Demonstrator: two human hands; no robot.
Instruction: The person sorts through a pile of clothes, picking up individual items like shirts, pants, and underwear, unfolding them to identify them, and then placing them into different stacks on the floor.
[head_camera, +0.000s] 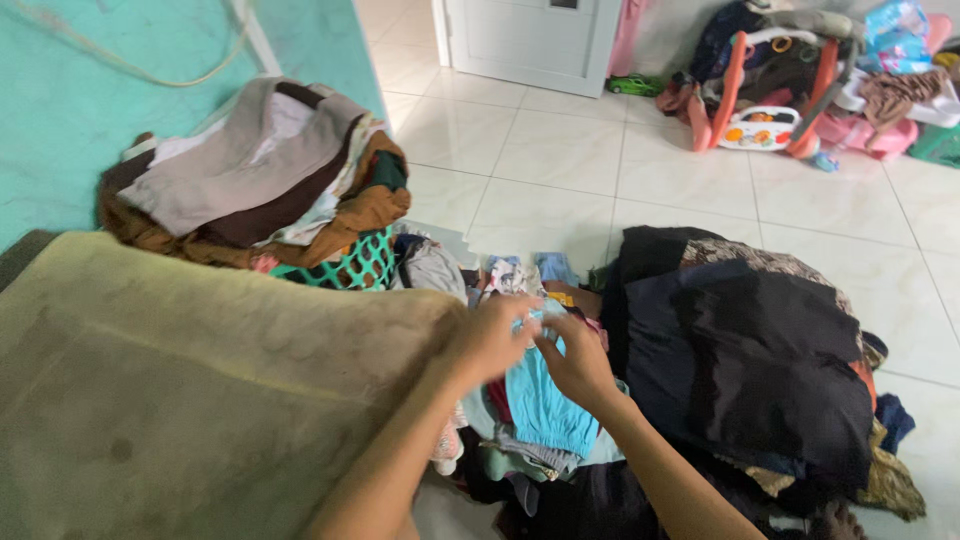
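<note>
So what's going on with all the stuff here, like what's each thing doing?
Left hand: fingers pinching the light blue garment's top edge.
Right hand: pinching the same edge.
Light blue garment: held up, hanging over the clothes pile.
Green laundry basket: overfull, heaped with clothes.
Dark clothes pile: loose, unfolded on the floor.
White door: shut.
Toy car: standing on the floor.

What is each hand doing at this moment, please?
Left hand: closed, pinching the top edge of the light blue garment.
Right hand: closed, gripping the same garment beside it.
</note>
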